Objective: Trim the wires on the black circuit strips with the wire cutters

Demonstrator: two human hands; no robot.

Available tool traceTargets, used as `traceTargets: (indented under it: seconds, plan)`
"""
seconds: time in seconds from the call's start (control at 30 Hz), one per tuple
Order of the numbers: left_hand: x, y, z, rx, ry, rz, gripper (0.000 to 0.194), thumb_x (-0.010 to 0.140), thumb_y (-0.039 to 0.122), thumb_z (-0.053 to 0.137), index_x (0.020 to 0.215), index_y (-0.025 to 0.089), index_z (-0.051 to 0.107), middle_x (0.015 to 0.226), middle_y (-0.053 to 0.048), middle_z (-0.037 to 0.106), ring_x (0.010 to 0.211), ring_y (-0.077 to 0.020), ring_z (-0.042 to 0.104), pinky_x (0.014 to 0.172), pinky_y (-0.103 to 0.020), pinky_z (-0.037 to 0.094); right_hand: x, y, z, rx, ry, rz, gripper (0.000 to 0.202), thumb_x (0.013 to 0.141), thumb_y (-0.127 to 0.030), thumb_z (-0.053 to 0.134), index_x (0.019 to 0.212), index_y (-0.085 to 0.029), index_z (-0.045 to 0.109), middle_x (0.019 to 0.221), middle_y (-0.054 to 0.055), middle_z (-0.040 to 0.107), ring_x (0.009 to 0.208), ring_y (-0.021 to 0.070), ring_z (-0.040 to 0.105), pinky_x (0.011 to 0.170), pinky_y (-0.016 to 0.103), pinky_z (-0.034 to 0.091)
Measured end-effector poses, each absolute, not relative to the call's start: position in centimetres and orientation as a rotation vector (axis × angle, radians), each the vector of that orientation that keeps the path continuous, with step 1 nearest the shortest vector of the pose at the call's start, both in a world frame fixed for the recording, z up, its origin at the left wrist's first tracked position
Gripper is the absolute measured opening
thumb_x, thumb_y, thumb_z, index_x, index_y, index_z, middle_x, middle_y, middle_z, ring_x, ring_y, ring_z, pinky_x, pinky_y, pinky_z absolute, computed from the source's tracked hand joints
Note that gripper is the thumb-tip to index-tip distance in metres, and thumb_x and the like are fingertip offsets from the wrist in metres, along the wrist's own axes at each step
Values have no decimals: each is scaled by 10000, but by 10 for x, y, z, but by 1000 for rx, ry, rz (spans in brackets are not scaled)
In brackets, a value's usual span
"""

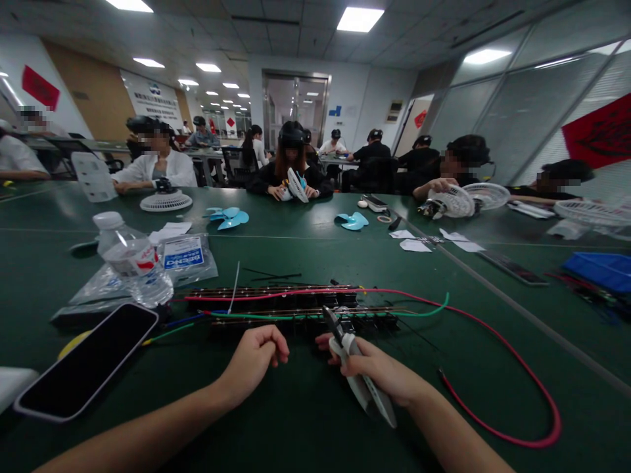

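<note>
My right hand (379, 368) is wrapped round a pair of cutting pliers (363, 384) with pale grey handles; the dark jaws point up and away, over the near side of a black rail assembly (290, 322). My left hand (256, 361) is loosely curled just in front of the rails, with nothing visible in it. Along the rails run a red cable (419, 293) and a green wire (276, 316). The red cable loops round on the right side of the table. A white cable tie (235, 286) stands up from the left part of the rails.
On the left are a phone (91, 361), a water bottle (131, 259) and a plastic bag (190, 259). Blue fan blades (227, 217) lie beyond. Several people sit across the green table (276, 253), some handling fan parts. A blue tray (601, 270) stands at right.
</note>
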State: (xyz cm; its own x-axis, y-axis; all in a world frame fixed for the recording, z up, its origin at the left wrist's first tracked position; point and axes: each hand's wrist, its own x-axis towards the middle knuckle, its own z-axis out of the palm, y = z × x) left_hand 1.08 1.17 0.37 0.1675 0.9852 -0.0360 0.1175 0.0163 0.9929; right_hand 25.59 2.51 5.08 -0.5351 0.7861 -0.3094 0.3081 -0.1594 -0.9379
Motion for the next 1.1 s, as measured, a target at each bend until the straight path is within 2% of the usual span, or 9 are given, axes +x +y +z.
traceTargets:
  seconds: [0.17, 0.27, 0.33, 0.43, 0.57, 0.8, 0.9, 1.03, 1.1]
  plan:
    - [13, 1, 3, 1716, 1144, 1213, 316, 745, 5, 417, 949, 175, 589, 1050, -53, 542, 733, -106, 592, 680, -269, 500, 255, 23, 46, -965, -1685, 2119, 245, 733, -269, 578, 942, -144, 551, 984, 101, 651, 824, 182, 636, 733, 337, 492]
    - [14, 0, 1, 1916, 1163, 1214, 338, 790, 26, 462, 1052, 201, 585, 1174, -80, 498, 803, -121, 605, 727, -288, 524, 250, 18, 35, -918, -1583, 2305, 241, 728, -279, 593, 915, -141, 533, 830, 75, 661, 690, 158, 634, 657, 314, 494]
    - [14, 0, -1, 2026, 1165, 1163, 315, 815, 58, 504, 1077, 210, 591, 1205, -92, 505, 823, -135, 611, 704, -286, 537, 246, 16, 31, -888, -1528, 2340, 288, 657, -212, 600, 932, -133, 565, 778, 51, 657, 678, 148, 625, 656, 297, 489]
    - [11, 2, -3, 2145, 1127, 1131, 218, 846, 103, 546, 1019, 203, 632, 1181, -94, 564, 928, -177, 617, 777, -323, 545, 243, 16, 33, -906, -1508, 2290, 346, 593, -154, 562, 931, -121, 624, 802, 51, 664, 716, 144, 621, 677, 278, 478]
    - [8, 4, -4, 2191, 1055, 1206, 184, 881, 124, 539, 995, 194, 665, 1082, -87, 655, 1006, -197, 623, 862, -356, 532, 246, 21, 38, -934, -1579, 2258, 270, 590, -138, 537, 820, -100, 673, 829, 67, 672, 753, 145, 618, 700, 253, 465]
    - [7, 4, -3, 2127, 1062, 1309, 160, 890, 170, 554, 994, 192, 674, 1023, -76, 697, 969, -190, 648, 865, -358, 532, 244, 14, 32, -408, -1667, 2762, 261, 600, -217, 603, 800, -65, 675, 691, 65, 648, 588, 150, 585, 596, 261, 451]
    - [7, 4, -5, 2092, 1066, 1318, 149, 888, 188, 563, 990, 194, 671, 1013, -70, 698, 965, -187, 646, 870, -350, 525, 231, 7, 32, -408, -1666, 2615, 202, 588, -190, 610, 749, -87, 676, 660, 32, 633, 608, 141, 569, 604, 246, 435]
    - [7, 4, -5, 1962, 1144, 1315, 149, 876, 218, 585, 1004, 194, 657, 978, -60, 695, 904, -177, 651, 802, -317, 533, 214, 3, 32, -568, -1548, 2341, 340, 532, -124, 539, 826, -81, 705, 796, 60, 675, 746, 151, 586, 698, 238, 427]
    - [7, 5, -5, 1872, 1167, 1302, 133, 872, 231, 589, 979, 186, 654, 973, -60, 693, 901, -178, 650, 799, -314, 531, 211, 2, 29, -689, -1436, 2322, 326, 516, -94, 512, 781, -94, 702, 727, 31, 653, 633, 105, 543, 595, 196, 398]
